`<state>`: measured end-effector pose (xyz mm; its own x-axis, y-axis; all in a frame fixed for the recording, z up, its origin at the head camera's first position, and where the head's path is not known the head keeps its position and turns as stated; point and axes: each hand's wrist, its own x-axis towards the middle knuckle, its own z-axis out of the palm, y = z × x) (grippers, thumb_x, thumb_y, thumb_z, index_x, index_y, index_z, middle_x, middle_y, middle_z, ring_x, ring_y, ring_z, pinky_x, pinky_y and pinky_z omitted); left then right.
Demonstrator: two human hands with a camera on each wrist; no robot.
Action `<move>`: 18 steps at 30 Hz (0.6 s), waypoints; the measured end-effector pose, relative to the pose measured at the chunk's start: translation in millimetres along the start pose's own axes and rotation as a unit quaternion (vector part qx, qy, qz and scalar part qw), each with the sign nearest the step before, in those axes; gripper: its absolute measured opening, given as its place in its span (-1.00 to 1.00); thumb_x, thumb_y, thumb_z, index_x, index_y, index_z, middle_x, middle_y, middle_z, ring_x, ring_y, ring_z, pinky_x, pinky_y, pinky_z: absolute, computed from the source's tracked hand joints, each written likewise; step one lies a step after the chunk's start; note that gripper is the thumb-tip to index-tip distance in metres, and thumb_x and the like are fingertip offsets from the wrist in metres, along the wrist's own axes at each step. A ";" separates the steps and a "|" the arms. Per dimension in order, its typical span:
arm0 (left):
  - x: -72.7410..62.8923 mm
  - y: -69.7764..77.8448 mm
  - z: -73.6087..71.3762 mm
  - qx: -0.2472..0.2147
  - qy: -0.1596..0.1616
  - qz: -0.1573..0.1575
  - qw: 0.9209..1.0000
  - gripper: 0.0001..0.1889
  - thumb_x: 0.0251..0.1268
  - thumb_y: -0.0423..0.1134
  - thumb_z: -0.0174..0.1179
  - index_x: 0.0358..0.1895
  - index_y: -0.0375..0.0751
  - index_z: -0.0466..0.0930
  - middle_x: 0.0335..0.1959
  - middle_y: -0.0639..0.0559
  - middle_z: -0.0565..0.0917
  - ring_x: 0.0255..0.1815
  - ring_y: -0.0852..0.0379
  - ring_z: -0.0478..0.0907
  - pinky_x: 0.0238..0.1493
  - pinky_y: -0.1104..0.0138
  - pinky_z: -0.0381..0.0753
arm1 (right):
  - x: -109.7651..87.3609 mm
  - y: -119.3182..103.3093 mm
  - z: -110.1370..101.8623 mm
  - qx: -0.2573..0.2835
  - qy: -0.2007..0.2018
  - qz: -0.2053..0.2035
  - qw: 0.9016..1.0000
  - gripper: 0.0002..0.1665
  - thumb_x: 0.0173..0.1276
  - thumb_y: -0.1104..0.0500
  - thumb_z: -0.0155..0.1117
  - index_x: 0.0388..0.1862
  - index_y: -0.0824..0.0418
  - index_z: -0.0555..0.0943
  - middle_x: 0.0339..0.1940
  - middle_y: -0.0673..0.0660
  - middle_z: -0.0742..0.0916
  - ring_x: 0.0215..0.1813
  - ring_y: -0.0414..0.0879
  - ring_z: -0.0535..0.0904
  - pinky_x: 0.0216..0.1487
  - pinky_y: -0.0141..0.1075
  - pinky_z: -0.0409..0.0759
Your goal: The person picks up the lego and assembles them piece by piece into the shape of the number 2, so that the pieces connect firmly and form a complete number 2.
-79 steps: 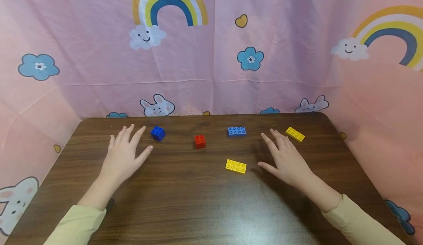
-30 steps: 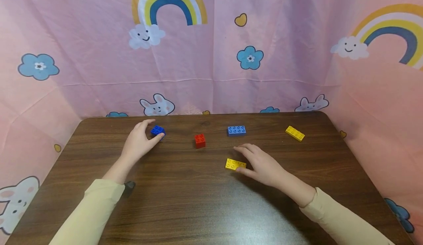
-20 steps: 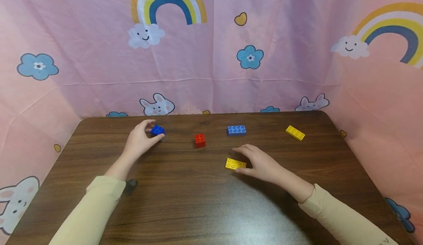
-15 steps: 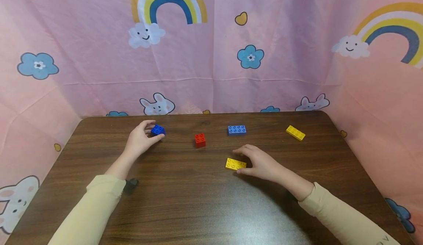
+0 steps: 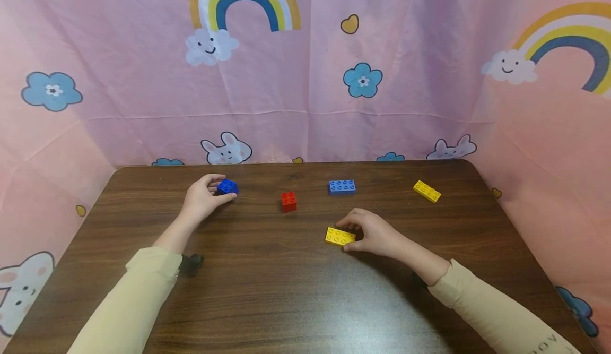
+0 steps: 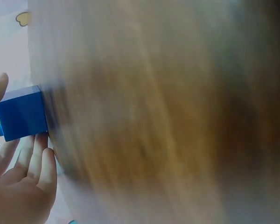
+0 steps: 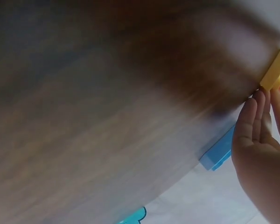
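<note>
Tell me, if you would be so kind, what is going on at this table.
A person is handling toy bricks with both hands. The left hand grips the dark blue brick, while the right hand grips the nearer yellow brick. On the table, the red brick, the light blue brick and the farther yellow brick lie untouched. All five bricks are apart, with none joined together.
</note>
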<state>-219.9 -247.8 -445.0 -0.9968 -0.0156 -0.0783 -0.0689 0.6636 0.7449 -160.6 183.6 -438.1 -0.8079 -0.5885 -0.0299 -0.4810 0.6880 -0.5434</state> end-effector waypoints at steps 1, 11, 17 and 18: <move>0.3 0.2 0.1 0.002 0.001 0.000 1.000 -0.30 0.44 -0.12 0.41 0.51 -0.36 0.38 0.45 -0.49 0.49 0.46 -0.45 0.47 0.49 -0.21 0.48 | 0.5 0.2 -0.1 0.002 0.000 0.001 1.000 -0.46 0.22 0.15 0.69 0.17 0.21 0.74 0.00 0.09 0.75 -0.01 -0.07 0.70 0.03 -0.22 0.74; 1.1 2.0 -1.6 0.017 0.014 -0.008 1.000 -0.35 0.43 -0.10 0.42 0.41 -0.42 0.47 0.41 -0.51 0.52 0.42 -0.42 0.54 0.45 -0.17 0.54 | 4.2 1.8 1.2 0.026 0.002 0.011 1.000 -0.63 0.19 0.22 0.70 -0.03 0.18 0.79 -0.14 0.04 0.76 -0.13 -0.19 0.63 -0.06 -0.36 0.70; -0.1 1.7 -2.3 -0.006 0.023 -0.019 1.000 -0.38 0.42 -0.14 0.43 0.39 -0.45 0.49 0.37 -0.53 0.57 0.40 -0.40 0.57 0.42 -0.16 0.57 | 5.6 0.5 2.6 0.042 -0.002 0.012 0.999 -0.64 0.19 0.24 0.69 -0.02 0.19 0.82 -0.12 0.06 0.77 -0.12 -0.19 0.66 -0.05 -0.37 0.75; -0.1 1.4 -2.3 -0.011 0.024 -0.022 0.999 -0.38 0.42 -0.15 0.43 0.39 -0.45 0.50 0.36 -0.52 0.57 0.40 -0.39 0.57 0.42 -0.15 0.58 | 6.0 0.2 2.9 0.045 -0.003 0.011 0.999 -0.64 0.19 0.24 0.69 -0.02 0.19 0.82 -0.12 0.06 0.77 -0.12 -0.18 0.66 -0.06 -0.37 0.75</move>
<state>-220.0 -248.6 -442.4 -0.9936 -0.0799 -0.0800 -0.1127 0.6443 0.7564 -164.6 178.9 -440.8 -0.8154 -0.5769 -0.0479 -0.4307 0.6599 -0.6156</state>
